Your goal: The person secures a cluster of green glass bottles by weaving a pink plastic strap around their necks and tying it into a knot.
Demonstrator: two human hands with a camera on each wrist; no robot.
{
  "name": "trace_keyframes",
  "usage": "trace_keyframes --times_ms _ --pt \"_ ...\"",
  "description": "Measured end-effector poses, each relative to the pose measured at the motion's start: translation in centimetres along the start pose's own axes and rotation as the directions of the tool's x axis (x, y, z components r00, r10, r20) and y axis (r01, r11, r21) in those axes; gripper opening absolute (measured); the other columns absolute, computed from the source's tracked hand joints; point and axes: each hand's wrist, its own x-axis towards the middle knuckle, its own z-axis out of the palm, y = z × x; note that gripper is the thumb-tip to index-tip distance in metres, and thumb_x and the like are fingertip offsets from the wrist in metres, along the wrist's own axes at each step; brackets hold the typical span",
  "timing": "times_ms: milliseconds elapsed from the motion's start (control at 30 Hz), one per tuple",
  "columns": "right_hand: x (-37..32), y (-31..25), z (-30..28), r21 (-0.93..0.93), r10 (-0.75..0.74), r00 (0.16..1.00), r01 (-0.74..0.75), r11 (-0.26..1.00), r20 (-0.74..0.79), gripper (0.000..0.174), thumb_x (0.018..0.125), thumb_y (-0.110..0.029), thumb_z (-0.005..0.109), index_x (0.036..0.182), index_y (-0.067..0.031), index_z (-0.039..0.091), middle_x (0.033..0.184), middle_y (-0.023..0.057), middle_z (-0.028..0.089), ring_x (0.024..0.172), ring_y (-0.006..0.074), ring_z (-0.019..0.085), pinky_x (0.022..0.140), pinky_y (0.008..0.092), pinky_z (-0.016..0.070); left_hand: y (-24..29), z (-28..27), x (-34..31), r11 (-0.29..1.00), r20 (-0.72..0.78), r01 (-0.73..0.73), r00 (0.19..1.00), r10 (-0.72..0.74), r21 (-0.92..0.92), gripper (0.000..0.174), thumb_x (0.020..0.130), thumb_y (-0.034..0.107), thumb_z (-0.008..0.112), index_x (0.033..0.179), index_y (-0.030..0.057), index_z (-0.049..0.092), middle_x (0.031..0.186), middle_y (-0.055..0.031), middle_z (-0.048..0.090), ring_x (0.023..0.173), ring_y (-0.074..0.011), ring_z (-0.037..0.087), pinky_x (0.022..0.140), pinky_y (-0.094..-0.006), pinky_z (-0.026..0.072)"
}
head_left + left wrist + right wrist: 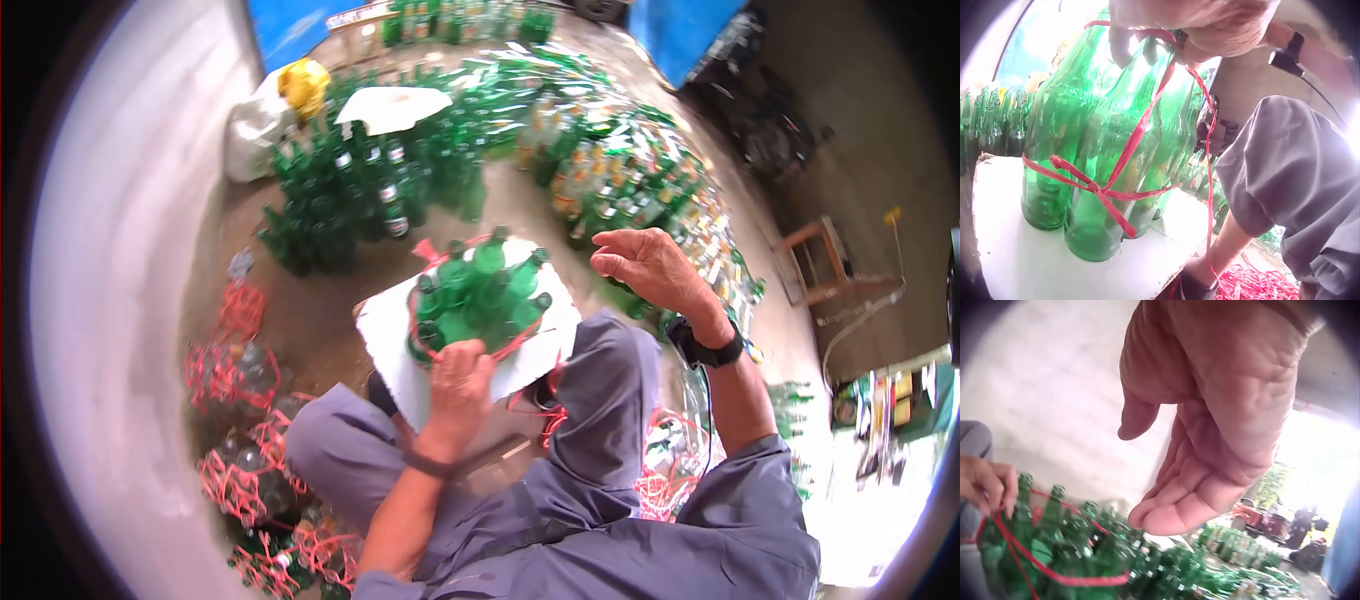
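A bundle of green glass bottles (488, 290) stands upright on a white board (390, 330) before the person's knees. Red plastic twine (1141, 128) circles the bottles low down, knotted at the front, and a strand climbs from the knot to the necks. At the near side of the bundle the left hand (462, 385) pinches this twine beside a bottle neck; a loose length hangs from it in the left wrist view. The right hand (1210, 425) is raised in the air to the right of the bundle, fingers extended and slightly bent, with nothing between thumb and fingers.
Many standing green bottles (350, 190) fill the floor ahead, a white sheet (395, 108) over some. More bottles lie piled (630, 170) at the right. Twine-tied bundles of clear bottles (235, 375) line the left wall. Red twine (1254, 284) lies heaped by the foot.
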Motion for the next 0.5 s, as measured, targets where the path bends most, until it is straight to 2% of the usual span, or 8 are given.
trace_keyframes --times_ms 100,133,200,233,300,333,433,500 --pt "-3.1 10.8 -1.5 -0.041 0.083 0.979 -0.093 0.995 -0.187 0.041 0.094 -0.028 0.072 0.111 0.009 0.069 0.088 0.0181 0.075 0.079 0.0159 0.069 0.074 0.0364 0.0555 -0.1 0.4 0.0 1.0 0.03 0.014 0.999 -0.014 0.007 0.01 0.081 0.001 0.066 0.086 0.0017 0.058 0.102 -0.0134 0.055 0.097 -0.0334 0.055 0.088 -0.0457 0.0439" --pt "-4.4 14.2 -1.2 -0.057 0.138 0.975 -0.151 0.987 -0.176 0.033 0.094 -0.027 0.071 0.094 0.006 0.069 0.076 0.0185 0.068 0.072 0.0195 0.067 0.068 0.0402 0.0523 0.1 0.3 0.0 1.0 0.038 0.01 0.999 -0.01 0.004 0.01 0.081 0.001 0.066 0.086 0.0018 0.057 0.102 -0.0135 0.055 0.097 -0.0336 0.054 0.088 -0.046 0.0438" --pt "-8.2 19.0 0.3 -0.341 0.136 0.972 -0.197 0.919 -0.193 0.039 0.091 -0.034 0.067 0.08 0.0034 0.066 0.073 0.0219 0.065 0.068 0.0394 0.064 0.068 0.048 0.0513 0.3 0.1 0.2 1.0 0.063 0.014 0.998 -0.015 0.014 0.009 0.083 0.001 0.066 0.085 0.002 0.057 0.102 -0.0138 0.055 0.098 -0.034 0.054 0.089 -0.0465 0.0436" --pt "-10.2 23.2 2.4 -0.421 0.089 0.974 -0.171 0.891 -0.207 0.045 0.09 -0.042 0.065 0.078 0.002 0.069 0.075 0.0224 0.067 0.072 0.0425 0.065 0.072 0.0513 0.0531 0.4 -0.1 0.2 1.0 0.082 0.021 0.996 -0.023 0.023 0.009 0.083 0.001 0.065 0.086 0.0021 0.057 0.102 -0.014 0.054 0.099 -0.0342 0.054 0.089 -0.0467 0.0435" --pt "-14.2 27.8 6.1 -0.449 0.417 0.905 -0.409 0.794 -0.087 0.05 0.088 -0.049 0.065 0.083 -0.0003 0.076 0.083 0.0238 0.071 0.08 0.0432 0.068 0.077 0.053 0.0546 0.6 0.0 0.1 1.0 0.113 0.017 0.993 -0.017 0.0 0.007 0.085 0.001 0.065 0.087 0.0017 0.058 0.104 -0.0149 0.054 0.1 -0.0348 0.053 0.09 -0.0471 0.0434" --pt "-15.8 28.6 7.8 -0.487 0.533 0.846 -0.473 0.735 -0.018 0.04 0.087 -0.04 0.062 0.086 -0.0011 0.074 0.087 0.025 0.071 0.082 0.0425 0.07 0.078 0.0511 0.0562 0.6 0.1 0.1 0.999 0.103 0.035 0.994 -0.036 0.016 0.008 0.085 0.002 0.065 0.086 0.0014 0.058 0.103 -0.0146 0.054 0.1 -0.0344 0.054 0.089 -0.0467 0.0443" --pt "-20.1 31.6 12.1 -0.352 0.598 0.793 -0.53 0.772 0.116 0.055 0.088 -0.05 0.059 0.095 0.0012 0.075 0.093 0.0293 0.071 0.09 0.0457 0.07 0.085 0.0523 0.0552 0.6 0.4 -0.1 0.998 0.123 0.053 0.991 -0.056 0.025 0.009 0.087 0.003 0.065 0.085 0.0005 0.057 0.104 -0.0153 0.053 0.101 -0.0347 0.054 0.09 -0.0467 0.0449" --pt "-20.7 34.3 13.3 -0.379 0.624 0.762 -0.534 0.756 0.173 0.06 0.087 -0.055 0.06 0.098 0.0023 0.074 0.094 0.0313 0.07 0.091 0.0468 0.069 0.086 0.053 0.0549 1.0 0.2 0.1 0.995 0.135 0.088 0.986 -0.095 0.055 0.008 0.088 0.003 0.064 0.085 0.0005 0.057 0.104 -0.0155 0.053 0.102 -0.0352 0.054 0.091 -0.0471 0.0448"
